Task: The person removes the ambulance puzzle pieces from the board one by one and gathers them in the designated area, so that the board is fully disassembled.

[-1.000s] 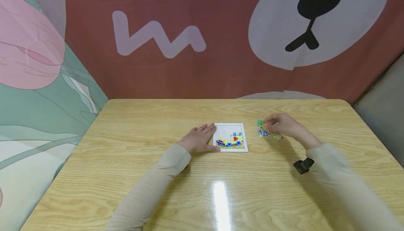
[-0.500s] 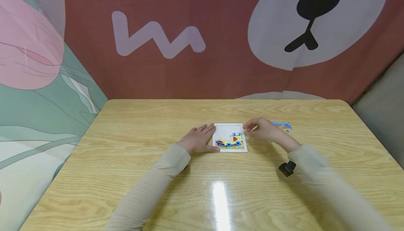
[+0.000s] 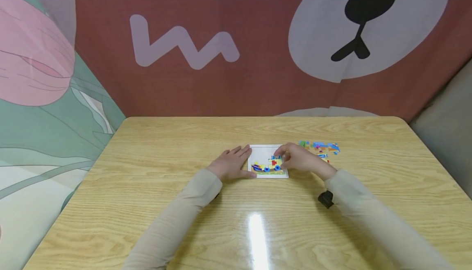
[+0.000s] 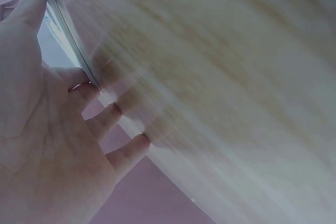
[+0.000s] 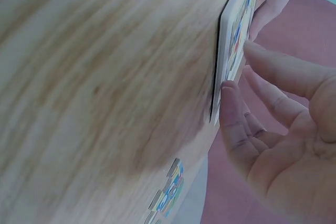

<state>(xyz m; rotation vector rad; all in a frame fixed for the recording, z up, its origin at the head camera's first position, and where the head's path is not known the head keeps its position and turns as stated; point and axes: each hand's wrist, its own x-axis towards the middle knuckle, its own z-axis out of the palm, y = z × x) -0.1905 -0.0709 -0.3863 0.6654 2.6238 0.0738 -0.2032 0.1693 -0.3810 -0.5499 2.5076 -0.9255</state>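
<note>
A white-framed jigsaw board (image 3: 259,151) lies on the wooden table, its lower part filled with a colourful vehicle picture and its upper left bare white. My left hand (image 3: 230,164) rests flat with spread fingers along the board's left edge, the thumb on the lower corner. In the left wrist view its fingertips (image 4: 140,140) touch the tabletop. My right hand (image 3: 300,158) reaches over the board's right edge, thumb and fingers curled in a pinch at the picture's upper right. The puzzle piece between them is hidden by the fingers. In the right wrist view the fingertips (image 5: 229,88) meet the board's edge.
Several loose puzzle pieces (image 3: 318,145) lie on the table (image 3: 184,147) just right of the board, partly behind my right hand. A printed cloth (image 3: 258,89) hangs behind the table's far edge. A black wrist device (image 3: 326,199) sits under the right cuff.
My right hand has moved left from the loose pieces to the board's right side, uncovering the pile. The left hand has stayed on the board's left edge.
</note>
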